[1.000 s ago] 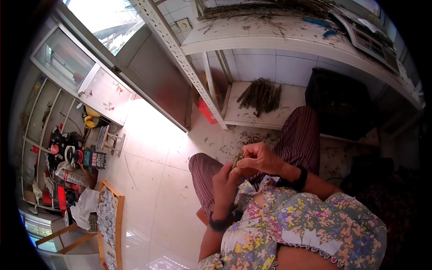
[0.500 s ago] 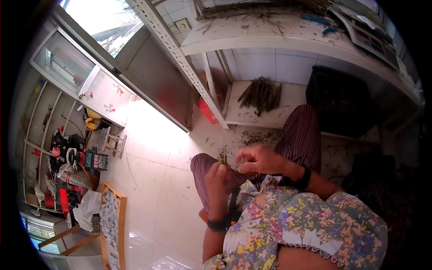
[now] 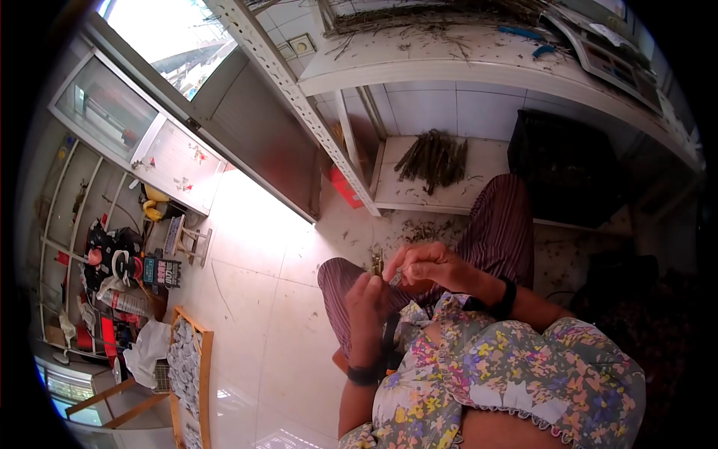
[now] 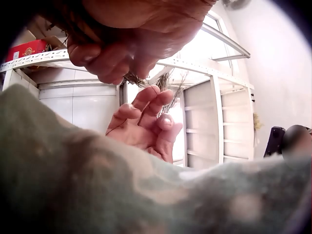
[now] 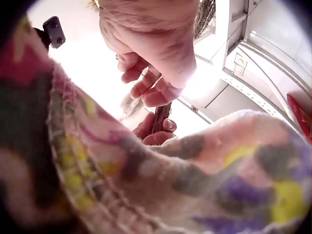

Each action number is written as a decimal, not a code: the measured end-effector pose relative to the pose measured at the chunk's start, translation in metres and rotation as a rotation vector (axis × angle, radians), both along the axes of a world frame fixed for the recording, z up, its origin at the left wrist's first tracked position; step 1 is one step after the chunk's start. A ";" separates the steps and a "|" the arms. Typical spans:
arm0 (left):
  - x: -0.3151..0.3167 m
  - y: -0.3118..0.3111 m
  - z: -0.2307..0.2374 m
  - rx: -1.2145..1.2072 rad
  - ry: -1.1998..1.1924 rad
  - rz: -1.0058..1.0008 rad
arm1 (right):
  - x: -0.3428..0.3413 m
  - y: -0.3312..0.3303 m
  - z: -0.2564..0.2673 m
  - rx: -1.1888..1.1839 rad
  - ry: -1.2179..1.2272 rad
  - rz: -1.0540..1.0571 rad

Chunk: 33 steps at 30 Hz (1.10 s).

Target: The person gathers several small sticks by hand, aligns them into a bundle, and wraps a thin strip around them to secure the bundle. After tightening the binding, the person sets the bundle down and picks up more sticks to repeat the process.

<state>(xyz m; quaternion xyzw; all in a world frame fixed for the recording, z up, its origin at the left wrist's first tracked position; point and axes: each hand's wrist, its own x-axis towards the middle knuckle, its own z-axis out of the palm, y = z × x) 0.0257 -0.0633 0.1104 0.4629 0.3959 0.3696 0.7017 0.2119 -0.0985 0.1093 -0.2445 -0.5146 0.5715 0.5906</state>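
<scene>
My left hand point(image 3: 365, 299) grips a small bundle of brown stems point(image 3: 377, 262), which stands upright above the thumb and fingertips. Close beside it on the right, my right hand point(image 3: 430, 266) has its fingers curled, with a small pale piece point(image 3: 396, 278) at the fingertips; I cannot tell what kind of thing it is. A thin dark line like a thread point(image 4: 141, 117) crosses the right fingers in the left wrist view. From the right wrist, the bundle shows as dark stems point(image 5: 161, 117) between the left fingers, just below the right fingertips.
Ahead, a pile of cut stems point(image 3: 432, 161) lies on the low shelf beside a black crate point(image 3: 565, 168). The upper shelf point(image 3: 419, 66) carries long twigs, blue-handled cutters point(image 3: 523, 33) and a scale point(image 3: 609, 63). Plant scraps point(image 3: 426, 229) litter the floor before the knees.
My right hand drew away to the right, then came back beside the bundle. My left hand shifted left and tilted the bundle upright, then moved slightly right.
</scene>
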 end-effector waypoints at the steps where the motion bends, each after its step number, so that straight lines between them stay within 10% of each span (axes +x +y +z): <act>1: 0.000 -0.001 0.002 0.003 -0.013 0.001 | -0.001 0.002 -0.004 0.002 0.027 -0.004; 14: -0.002 -0.002 0.002 0.001 -0.120 -0.378 | 0.006 0.016 -0.045 -0.393 0.201 0.059; 20: 0.005 -0.004 0.005 0.485 0.261 -0.557 | 0.009 0.014 -0.038 -0.465 0.221 0.135; 26: 0.008 -0.009 0.010 1.038 0.750 -0.498 | 0.008 0.008 -0.028 -0.198 -0.381 -0.069; 33: 0.005 -0.001 -0.004 0.889 1.032 -0.222 | -0.012 0.001 0.002 0.379 -0.693 -0.355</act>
